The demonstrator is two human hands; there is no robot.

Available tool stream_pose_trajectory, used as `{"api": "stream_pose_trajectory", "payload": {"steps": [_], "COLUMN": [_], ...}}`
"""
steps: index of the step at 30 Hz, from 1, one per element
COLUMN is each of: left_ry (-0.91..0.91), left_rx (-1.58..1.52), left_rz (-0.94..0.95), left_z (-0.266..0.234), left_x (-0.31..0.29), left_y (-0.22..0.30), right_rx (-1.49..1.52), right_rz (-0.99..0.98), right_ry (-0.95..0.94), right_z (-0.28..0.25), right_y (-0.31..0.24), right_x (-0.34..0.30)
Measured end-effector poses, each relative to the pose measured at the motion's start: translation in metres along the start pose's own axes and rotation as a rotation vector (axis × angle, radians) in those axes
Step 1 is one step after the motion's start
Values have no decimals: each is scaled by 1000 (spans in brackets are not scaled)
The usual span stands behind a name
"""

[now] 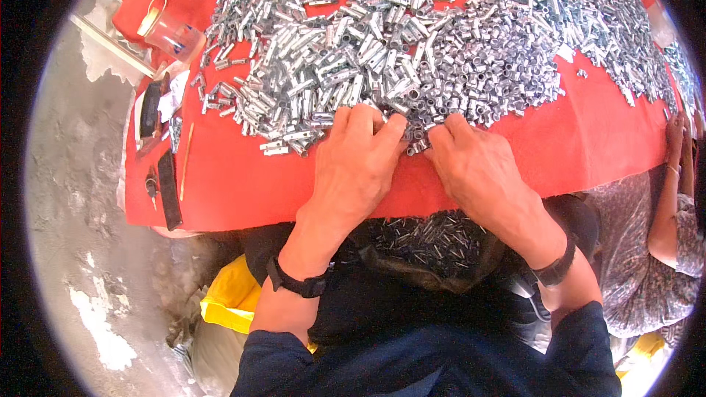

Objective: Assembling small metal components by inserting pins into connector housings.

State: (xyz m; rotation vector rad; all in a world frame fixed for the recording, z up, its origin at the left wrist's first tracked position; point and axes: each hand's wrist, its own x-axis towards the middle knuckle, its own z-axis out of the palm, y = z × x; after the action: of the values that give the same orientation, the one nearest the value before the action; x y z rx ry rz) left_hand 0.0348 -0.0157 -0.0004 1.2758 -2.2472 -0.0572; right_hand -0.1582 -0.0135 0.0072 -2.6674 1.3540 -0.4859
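A broad pile of small shiny metal tubes covers the red cloth. Shorter ring-like metal pieces are heaped at its near right part. At the pile's near edge, my left hand is closed, its fingers curled down among the tubes. Just to its right my right hand is closed too, thumb and fingers bent together beside the short pieces. A few metal pieces show in the narrow gap between both hands. My fingertips are largely hidden, so whatever they grip cannot be made out.
A clear plastic jar lies at the far left of the cloth. Nearer are a black strip and a thin stick. Below the table edge, a dark container holds many thin metal pieces. Another person's arm is at the right.
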Motion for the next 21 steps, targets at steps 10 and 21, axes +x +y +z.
{"api": "stream_pose_trajectory", "payload": {"steps": [10,21], "left_ry": [33,85], "left_rx": [-5,-77], "left_rz": [25,205], "left_z": [1,0], "left_x": [-2,2], "left_y": [-1,3], "right_rx": [55,705], "right_rz": [-45,165], "right_ry": [-18,97], "right_z": [-4,-11], "right_y": [1,8], "right_x": [-6,-5]}}
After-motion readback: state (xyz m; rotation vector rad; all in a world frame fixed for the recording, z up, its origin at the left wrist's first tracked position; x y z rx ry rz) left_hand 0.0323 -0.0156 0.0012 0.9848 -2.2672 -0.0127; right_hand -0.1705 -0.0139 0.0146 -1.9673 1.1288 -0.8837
